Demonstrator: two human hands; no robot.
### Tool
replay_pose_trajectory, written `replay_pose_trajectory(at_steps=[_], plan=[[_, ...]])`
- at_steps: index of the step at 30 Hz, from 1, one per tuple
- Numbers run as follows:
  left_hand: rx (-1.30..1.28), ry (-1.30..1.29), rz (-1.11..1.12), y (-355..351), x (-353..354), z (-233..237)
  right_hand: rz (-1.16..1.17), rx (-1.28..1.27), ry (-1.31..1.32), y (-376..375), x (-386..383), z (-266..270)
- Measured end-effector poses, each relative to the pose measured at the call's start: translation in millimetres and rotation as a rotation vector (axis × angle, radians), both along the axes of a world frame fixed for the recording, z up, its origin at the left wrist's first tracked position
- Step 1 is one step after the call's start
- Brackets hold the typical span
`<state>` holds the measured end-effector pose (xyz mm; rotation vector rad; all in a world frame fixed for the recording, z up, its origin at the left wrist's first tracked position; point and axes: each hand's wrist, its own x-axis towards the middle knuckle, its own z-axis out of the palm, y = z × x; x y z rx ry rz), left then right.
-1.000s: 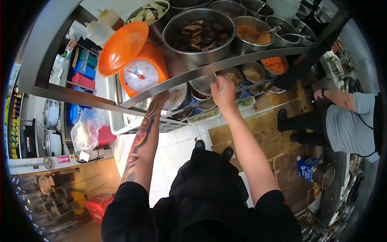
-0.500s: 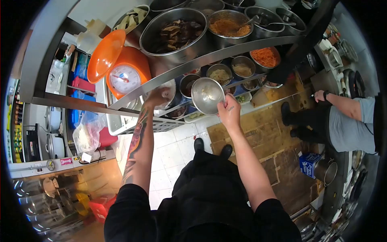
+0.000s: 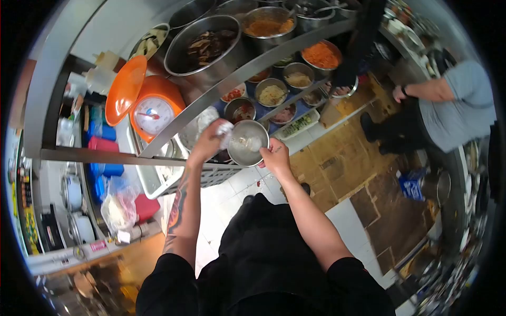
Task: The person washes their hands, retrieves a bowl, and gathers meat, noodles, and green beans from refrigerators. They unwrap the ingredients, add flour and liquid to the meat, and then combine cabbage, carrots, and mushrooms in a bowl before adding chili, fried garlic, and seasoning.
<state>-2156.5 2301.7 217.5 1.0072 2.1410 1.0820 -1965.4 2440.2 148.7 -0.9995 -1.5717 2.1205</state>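
Okay, cramped kitchen: steel shelf frame (image 3: pixel 174 124) over a counter of filled bowls, and a white tile floor (image 3: pixel 232 181) with cardboard sheets (image 3: pixel 342 152). Both my arms reach up and forward. My right hand (image 3: pixel 275 157) has its fingers curled tight on the rim of the small steel bowl (image 3: pixel 246 143), held just below the shelf rail. My left hand (image 3: pixel 207 143) is closed round a white wad (image 3: pixel 224 128) at the bowl's edge. Orange scale (image 3: pixel 153 113) dial is too small to read.
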Motion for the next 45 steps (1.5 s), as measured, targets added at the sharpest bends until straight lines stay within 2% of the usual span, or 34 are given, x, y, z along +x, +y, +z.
replay_pose_trajectory(at_steps=[1, 2, 3, 5, 7, 9, 10, 14, 15, 16, 17, 18, 19, 20, 21, 22, 23, 25, 27, 29, 31, 34, 35, 39, 41, 42, 45], plan=[[-0.01, -0.094, -0.119, 8, 14, -2, -0.044, 0.005, 0.018, -6, 3, -1], [0.088, 0.13, -0.261, 16, 30, -6, -0.104, -0.006, 0.047, -13, 8, 1], [0.045, 0.164, -0.387, 19, 43, -5, -0.166, 0.016, 0.04, -19, 14, 1], [0.079, 0.36, -0.467, 19, 56, -23, -0.261, 0.072, -0.004, -40, 32, -3], [0.143, 0.367, -0.636, 8, 66, -41, -0.486, 0.08, -0.039, -78, 47, -10], [0.152, 0.496, -0.907, -13, 90, -52, -0.639, 0.004, 0.164, -122, 69, -30], [0.105, 0.568, -0.974, -26, 105, -63, -0.721, 0.016, 0.144, -153, 78, -37], [0.113, 0.477, -1.249, -81, 162, -81, -1.043, 0.016, 0.046, -265, 116, -39], [0.12, 0.443, -1.306, -96, 176, -86, -1.062, 0.001, -0.075, -292, 132, -30], [0.133, 0.435, -1.379, -114, 195, -80, -1.064, -0.021, -0.191, -317, 145, -20], [0.129, 0.333, -1.436, -133, 212, -71, -1.125, -0.031, -0.192, -345, 160, -4], [0.126, 0.231, -1.482, -150, 225, -64, -1.171, 0.004, -0.173, -374, 175, 14], [0.139, 0.233, -1.539, -166, 239, -52, -1.221, 0.041, -0.15, -403, 191, 26], [0.205, 0.173, -1.613, -183, 254, -38, -1.15, -0.084, -0.065, -430, 210, 29], [0.27, 0.105, -1.687, -202, 269, -27, -1.211, -0.075, -0.063, -460, 226, 38], [0.32, 0.293, -1.738, -224, 282, -19, -1.226, -0.127, 0.092, -493, 240, 53], [0.351, 0.298, -1.831, -267, 321, -1, -1.271, -0.157, 0.266, -547, 265, 63], [0.352, 0.515, -1.944, -329, 362, 29, -1.355, -0.129, 0.321, -603, 290, 65], [0.35, 0.503, -2.0, -382, 409, 26, -1.451, -0.166, 0.372, -667, 314, 77], [0.376, 0.472, -2.057, -439, 463, 19, -1.51, -0.12, 0.391, -730, 344, 59], [0.448, 0.437, -2.097, -504, 522, 5, -1.737, 0.055, 0.364, -801, 378, 58], [0.398, 0.053, -2.283, -597, 619, -36, -1.995, 0.005, 0.207, -899, 440, 42], [0.338, -0.07, -2.31, -623, 647, -57, -1.997, -0.006, 0.225, -927, 461, 35], [0.458, 0.024, -2.376, -709, 734, -98, -2.183, -0.09, 0.191, -1004, 544, 4], [0.373, 0.062, -2.355, -737, 777, -114, -2.239, -0.11, 0.194, -1020, 585, -29], [0.18, 0.032, -2.403, -747, 802, -127, -2.3, -0.124, 0.189, -1026, 607, -52], [0.204, 0.017, -2.478, -760, 874, -206, -2.398, -0.271, 0.217, -1038, 670, -122]])
